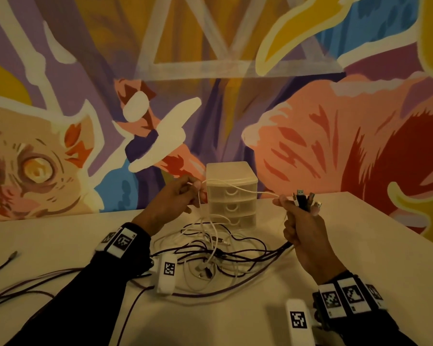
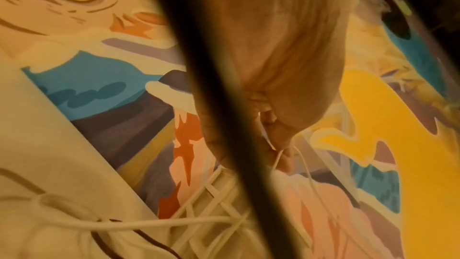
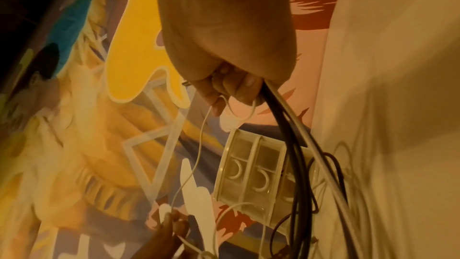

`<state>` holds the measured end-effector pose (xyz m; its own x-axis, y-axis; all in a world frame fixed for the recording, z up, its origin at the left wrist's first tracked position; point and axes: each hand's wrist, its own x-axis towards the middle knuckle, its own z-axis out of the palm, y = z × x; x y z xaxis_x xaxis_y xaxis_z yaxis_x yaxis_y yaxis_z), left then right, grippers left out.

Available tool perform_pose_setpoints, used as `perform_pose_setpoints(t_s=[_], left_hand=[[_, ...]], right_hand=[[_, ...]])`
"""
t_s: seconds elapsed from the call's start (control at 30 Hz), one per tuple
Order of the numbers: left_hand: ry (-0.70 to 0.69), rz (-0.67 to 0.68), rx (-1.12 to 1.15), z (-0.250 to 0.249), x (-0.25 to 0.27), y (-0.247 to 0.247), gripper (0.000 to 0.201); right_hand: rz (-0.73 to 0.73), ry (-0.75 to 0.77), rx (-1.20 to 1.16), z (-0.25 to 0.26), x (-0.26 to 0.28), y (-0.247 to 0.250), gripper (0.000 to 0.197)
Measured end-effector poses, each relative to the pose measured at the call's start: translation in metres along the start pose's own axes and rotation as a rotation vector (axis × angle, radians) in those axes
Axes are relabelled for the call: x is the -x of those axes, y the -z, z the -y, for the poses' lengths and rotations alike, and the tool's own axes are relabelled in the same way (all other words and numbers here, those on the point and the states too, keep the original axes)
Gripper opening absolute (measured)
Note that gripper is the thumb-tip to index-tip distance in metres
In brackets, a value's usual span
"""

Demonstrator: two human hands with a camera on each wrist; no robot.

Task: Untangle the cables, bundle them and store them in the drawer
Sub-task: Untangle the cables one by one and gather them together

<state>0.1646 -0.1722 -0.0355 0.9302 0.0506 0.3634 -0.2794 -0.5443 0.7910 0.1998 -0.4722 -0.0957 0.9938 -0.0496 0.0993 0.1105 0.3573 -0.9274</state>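
A tangle of white and dark cables point(image 1: 210, 255) lies on the table between my forearms. My left hand point(image 1: 183, 196) is raised and pinches a thin white cable point(image 1: 238, 184) that spans across to my right hand point(image 1: 298, 216). The right hand grips a bunch of cable ends, their plugs point(image 1: 304, 199) sticking up above the fist; dark and white cables point(image 3: 296, 145) hang down from it to the pile. In the left wrist view the fingertips point(image 2: 281, 145) pinch the white cable point(image 2: 308, 176). A small translucent drawer unit point(image 1: 231, 193) with three shut drawers stands behind the pile.
A painted mural wall point(image 1: 110, 96) rises right behind the table. More dark cable point(image 1: 23, 278) trails off to the left across the white table point(image 1: 335, 245), with a loose plug point(image 1: 13, 255) near the left edge. The table's right edge runs diagonally at the far right.
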Motion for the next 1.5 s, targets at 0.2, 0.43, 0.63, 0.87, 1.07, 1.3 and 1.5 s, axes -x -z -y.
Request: perform_pose_setpoints(t_s=[0.2,0.43,0.63,0.87,1.07,1.3,1.5], left_hand=[[0.013,-0.009,0.177,-0.015,-0.001,-0.006,0.017],[-0.060,-0.149,0.327,-0.041,-0.004,-0.023,0.012],[-0.176,-0.025,0.192,-0.054,0.002,-0.032,0.010],[-0.257,0.165,-0.072,-0.033,0.012,-0.071,0.009],[-0.170,0.248,-0.183,-0.008,0.019,-0.068,0.010],[-0.004,0.090,-0.285,0.049,0.017,-0.042,0.010],[-0.086,0.224,-0.008,0.032,0.018,-0.062,0.023]], right_hand=[[-0.043,0.124,0.075,0.009,0.014,-0.010,0.024],[-0.054,0.172,0.068,0.019,0.023,-0.016,0.048],[0.033,0.215,0.171,0.021,0.022,-0.012,0.049],[0.058,0.061,0.174,0.009,0.024,-0.020,0.037],[-0.105,0.149,0.003,0.014,0.014,-0.014,0.024],[-0.305,0.266,-0.235,0.037,0.000,0.011,0.028],[-0.203,0.184,-0.172,0.020,0.001,0.000,0.057]])
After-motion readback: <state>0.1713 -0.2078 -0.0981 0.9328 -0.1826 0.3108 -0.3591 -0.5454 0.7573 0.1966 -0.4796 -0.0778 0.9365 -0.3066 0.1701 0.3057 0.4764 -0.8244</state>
